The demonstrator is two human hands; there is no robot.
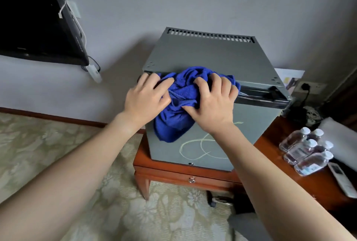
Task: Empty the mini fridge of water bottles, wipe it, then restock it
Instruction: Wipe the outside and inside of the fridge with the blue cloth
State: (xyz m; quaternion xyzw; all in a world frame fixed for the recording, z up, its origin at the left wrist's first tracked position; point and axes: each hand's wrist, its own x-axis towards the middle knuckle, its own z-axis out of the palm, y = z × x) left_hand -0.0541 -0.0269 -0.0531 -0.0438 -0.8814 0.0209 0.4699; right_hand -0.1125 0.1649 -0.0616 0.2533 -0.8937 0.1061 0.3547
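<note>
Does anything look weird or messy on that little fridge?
Yes. The mini fridge has a pale yellowish scribble looped across its grey door, like chalk. The blue cloth, gripped by both hands, hangs bunched just above it. Nothing looks spilled or broken.

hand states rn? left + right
Left hand: fingers curled, gripping the crumpled blue terry cloth.
Right hand: fingers curled, gripping the same cloth at the grey mini fridge's top front edge.

I have both bare forearms stretched forward, converging ahead of me. My left hand [147, 95] lies palm-down, fingers spread and bent, fingertips pressing. My right hand [212, 103] sits just beside it, knuckles raised, fingers curled tight in a grip.
</note>
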